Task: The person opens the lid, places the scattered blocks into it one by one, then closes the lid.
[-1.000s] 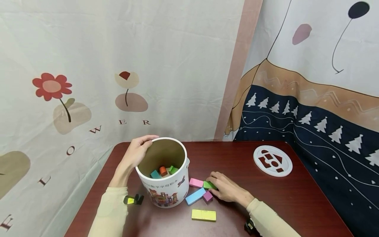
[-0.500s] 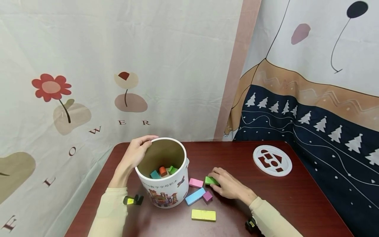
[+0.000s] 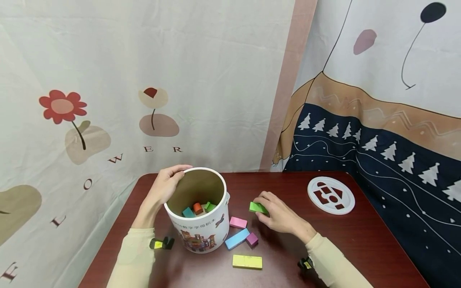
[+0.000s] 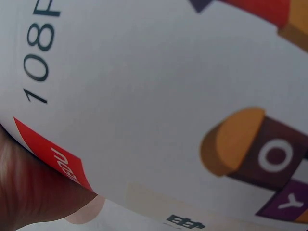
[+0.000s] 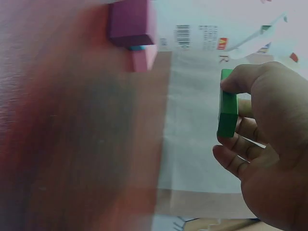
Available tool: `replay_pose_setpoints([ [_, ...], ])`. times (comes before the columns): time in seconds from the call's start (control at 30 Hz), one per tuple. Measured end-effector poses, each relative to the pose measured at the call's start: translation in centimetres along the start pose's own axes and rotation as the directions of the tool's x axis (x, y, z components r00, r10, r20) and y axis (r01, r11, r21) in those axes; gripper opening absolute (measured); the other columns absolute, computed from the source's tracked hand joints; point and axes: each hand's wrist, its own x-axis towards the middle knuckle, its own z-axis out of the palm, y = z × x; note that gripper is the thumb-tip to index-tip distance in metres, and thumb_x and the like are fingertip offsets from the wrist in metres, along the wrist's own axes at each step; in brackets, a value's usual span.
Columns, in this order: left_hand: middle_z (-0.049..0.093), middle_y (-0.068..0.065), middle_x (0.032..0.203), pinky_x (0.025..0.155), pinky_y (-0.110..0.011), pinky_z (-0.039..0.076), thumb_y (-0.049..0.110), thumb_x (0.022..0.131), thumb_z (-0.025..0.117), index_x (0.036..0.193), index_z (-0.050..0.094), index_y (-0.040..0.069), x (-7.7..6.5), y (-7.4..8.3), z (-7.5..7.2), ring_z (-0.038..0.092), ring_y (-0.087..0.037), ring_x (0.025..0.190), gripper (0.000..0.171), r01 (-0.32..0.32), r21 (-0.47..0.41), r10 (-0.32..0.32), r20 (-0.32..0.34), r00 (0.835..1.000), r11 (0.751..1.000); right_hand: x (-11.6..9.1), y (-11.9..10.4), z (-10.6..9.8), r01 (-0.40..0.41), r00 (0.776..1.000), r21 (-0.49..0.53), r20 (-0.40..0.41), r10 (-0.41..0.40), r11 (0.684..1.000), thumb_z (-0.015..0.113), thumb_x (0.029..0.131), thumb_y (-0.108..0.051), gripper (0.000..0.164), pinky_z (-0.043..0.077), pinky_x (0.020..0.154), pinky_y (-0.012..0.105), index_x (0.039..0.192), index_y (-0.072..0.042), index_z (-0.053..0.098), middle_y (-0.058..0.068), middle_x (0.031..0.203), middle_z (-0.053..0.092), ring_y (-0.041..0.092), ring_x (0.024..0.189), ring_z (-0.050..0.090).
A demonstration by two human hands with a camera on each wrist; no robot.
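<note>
Head view: pinching a green block (image 3: pixel 256 207) between thumb and fingers of the right hand (image 3: pixel 280 214), at nine o'clock from the knuckles, with a pink block (image 3: pixel 238 222) at eight o'clock from it and a purple block (image 3: pixel 252 240) at six; gripping a white bucket (image 3: pixel 205 230) with the left hand (image 3: pixel 167 185) at the rim's eleven o'clock. Left wrist: seen partly at eight o'clock, against the bucket's printed side, fingertips hidden. Right wrist: held with thumb near the green block's twelve-o'clock end, fingertips toward five.
</note>
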Motion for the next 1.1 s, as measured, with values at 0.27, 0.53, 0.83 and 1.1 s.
replay_pose_setpoints([
  [0.27,0.067,-0.013,0.13,0.095,-0.049,0.047,0.015,0.11,0.046,0.134,0.069,0.01,0.1,-0.1,0.0,0.062,-0.027,0.111,0.034,0.002,0.0,-0.002,-0.001,1.0,1.0,1.6,-1.0,-2.1,0.035,0.997,0.022,-0.067,-0.033,0.999,0.076,0.088,-0.018,0.032,0.054,0.079,0.026,0.119,-0.011,0.069,-0.004,0.107,0.057,0.006,0.097,0.048],
  [0.53,0.067,-0.013,0.13,0.094,-0.049,0.047,0.015,0.11,0.046,0.134,0.069,0.01,0.1,0.0,0.0,0.062,-0.028,0.111,0.034,0.006,-0.005,-0.006,0.0,1.0,1.0,3.3,-2.0,-4.2,0.077,0.99,0.027,-0.119,-0.073,0.997,0.074,0.088,-0.018,0.031,0.053,0.081,0.029,0.117,-0.009,0.069,-0.002,0.108,0.058,0.009,0.098,0.049],
  [0.83,0.067,-0.013,0.13,0.095,-0.05,0.046,0.015,0.11,0.046,0.134,0.069,0.01,0.1,-0.1,0.0,0.062,-0.028,0.111,0.034,0.008,-0.001,-0.008,0.001,1.0,1.0,4.9,-3.4,-6.3,0.089,0.986,0.042,-0.145,-0.082,0.995,0.074,0.087,-0.017,0.032,0.054,0.08,0.028,0.118,-0.01,0.069,-0.002,0.109,0.057,0.009,0.098,0.049],
  [1.1,0.067,-0.012,0.13,0.095,-0.049,0.046,0.015,0.109,0.046,0.134,0.069,0.01,0.1,-0.1,0.0,0.062,-0.027,0.111,0.034,0.01,-0.004,-0.01,-0.002,1.0,1.0,6.3,-4.2,-7.6,0.13,0.977,0.043,-0.176,-0.121,0.991,0.07,0.089,-0.019,0.03,0.053,0.079,0.028,0.118,-0.009,0.07,-0.002,0.11,0.058,0.009,0.1,0.048],
])
